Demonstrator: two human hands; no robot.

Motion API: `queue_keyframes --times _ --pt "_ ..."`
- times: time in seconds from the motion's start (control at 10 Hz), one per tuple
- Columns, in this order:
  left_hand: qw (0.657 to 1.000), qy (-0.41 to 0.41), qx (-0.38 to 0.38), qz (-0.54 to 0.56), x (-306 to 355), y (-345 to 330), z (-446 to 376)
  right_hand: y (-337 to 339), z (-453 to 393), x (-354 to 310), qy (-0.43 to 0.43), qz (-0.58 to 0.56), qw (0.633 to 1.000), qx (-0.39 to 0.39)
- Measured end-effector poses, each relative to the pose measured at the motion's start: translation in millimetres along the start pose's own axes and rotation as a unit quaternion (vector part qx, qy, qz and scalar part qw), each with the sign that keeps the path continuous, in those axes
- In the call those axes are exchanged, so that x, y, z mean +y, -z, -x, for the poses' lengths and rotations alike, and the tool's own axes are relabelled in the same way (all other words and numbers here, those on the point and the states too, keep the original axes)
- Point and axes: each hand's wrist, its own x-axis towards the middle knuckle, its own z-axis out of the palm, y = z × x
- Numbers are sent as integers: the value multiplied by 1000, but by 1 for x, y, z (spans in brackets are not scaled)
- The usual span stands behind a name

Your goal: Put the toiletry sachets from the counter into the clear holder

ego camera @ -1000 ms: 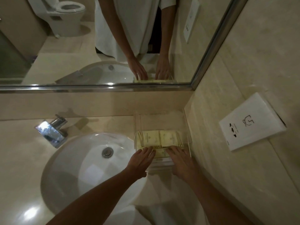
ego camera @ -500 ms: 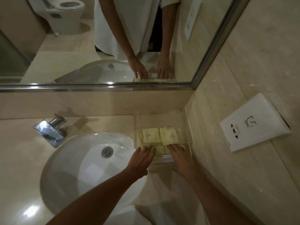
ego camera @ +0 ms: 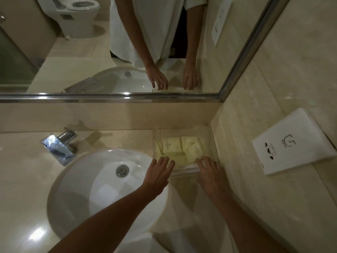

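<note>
Sachets (ego camera: 179, 149) lie flat in the holder (ego camera: 209, 141), at the counter's back right corner beside the sink (ego camera: 87, 179).
To finish well, I would press lightly and even the near edges, so none rides over the front wall. They are pale yellow, thin packets with faint print, overlapping. The left hand (ego camera: 157, 175) and right hand (ego camera: 209, 175) have straight, spread fingers resting on the near sachets and grip nothing.
</note>
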Motion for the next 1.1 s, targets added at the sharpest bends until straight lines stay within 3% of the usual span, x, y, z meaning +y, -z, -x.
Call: queue_keyframes --times 0.1,0.4,0.8,1.1 --pt "999 44 -4 28 -3 2 -7 2 -10 0 -2 -5 1000 -18" --pt "994 62 -7 93 -15 3 -28 4 -36 -3 0 5 1000 14" --pt "994 36 22 99 -15 2 -34 -2 -44 -11 -24 -31 999 12" --pt "992 28 -17 119 -18 15 -2 29 -32 -39 -58 -68 989 -115"
